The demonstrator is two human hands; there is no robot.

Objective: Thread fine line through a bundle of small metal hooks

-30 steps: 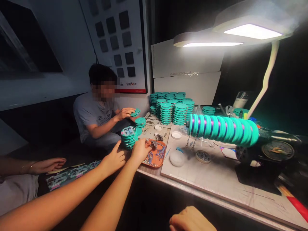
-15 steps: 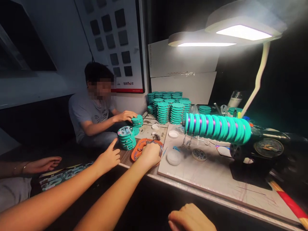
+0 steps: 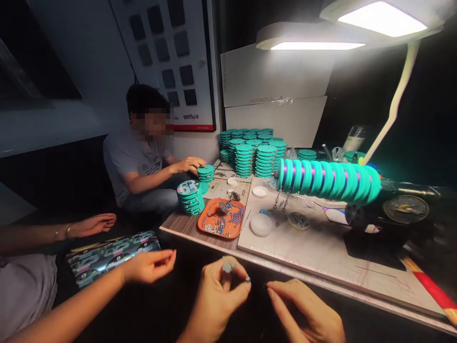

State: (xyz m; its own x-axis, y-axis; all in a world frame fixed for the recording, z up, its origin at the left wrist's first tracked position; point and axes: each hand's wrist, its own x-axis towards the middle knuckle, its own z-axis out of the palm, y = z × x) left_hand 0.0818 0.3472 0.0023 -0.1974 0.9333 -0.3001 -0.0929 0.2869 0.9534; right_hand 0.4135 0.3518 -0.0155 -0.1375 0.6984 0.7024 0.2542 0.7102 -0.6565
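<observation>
My left hand point(image 3: 219, 295) is in front of the table edge, its thumb and forefinger pinched on a tiny metal part point(image 3: 248, 279); a small bunch of metal pieces point(image 3: 227, 267) shows between its fingers. To its right, my right hand point(image 3: 303, 305) is closed in a pinch, with a small dark tip at its fingers that I cannot make out. Behind them an orange tray point(image 3: 205, 231) holds blue rods, silver bits and a metal cluster point(image 3: 224, 206). A round white container point(image 3: 260, 225) and a dish of small metal beads point(image 3: 298, 221) are to the right.
A row of turquoise discs point(image 3: 328, 181) sits on a black machine point(image 3: 367, 247). Stacked turquoise discs point(image 3: 243, 159) stand behind. A seated person point(image 3: 132, 157) touches a disc stack point(image 3: 205, 173). Another person's hands point(image 3: 93, 226) are at left, above a patterned sheet point(image 3: 110, 257). Lamps hang overhead.
My left hand has left the orange tray and come back near my right hand, now pinching a small part. The other person's hand has moved away from the near disc stack.
</observation>
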